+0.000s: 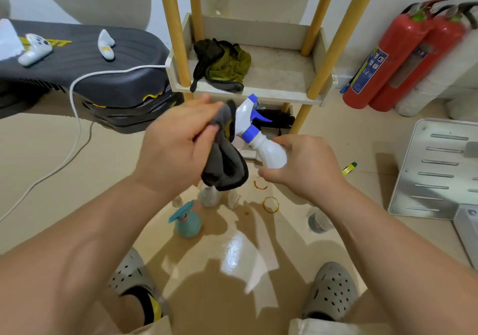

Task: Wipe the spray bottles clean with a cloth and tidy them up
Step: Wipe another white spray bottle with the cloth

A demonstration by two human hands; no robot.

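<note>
Two grey holey shoes [331, 292] stood on the shiny floor [232, 257]. The right hand [307, 169] was wrapped around the smooth white spray bottle [261, 143], which leaned up and left, its blue nozzle touching the cloth [223, 158]. The left hand [176, 140] pinched that soft grey cloth. A round teal bottle [186, 220] waited below.

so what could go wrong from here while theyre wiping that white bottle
The white spray bottle is tilted and held only at its base by the right hand, so it might slip as the left hand rubs it with the grey cloth. The teal bottle on the floor near the feet could get kicked over.
</note>
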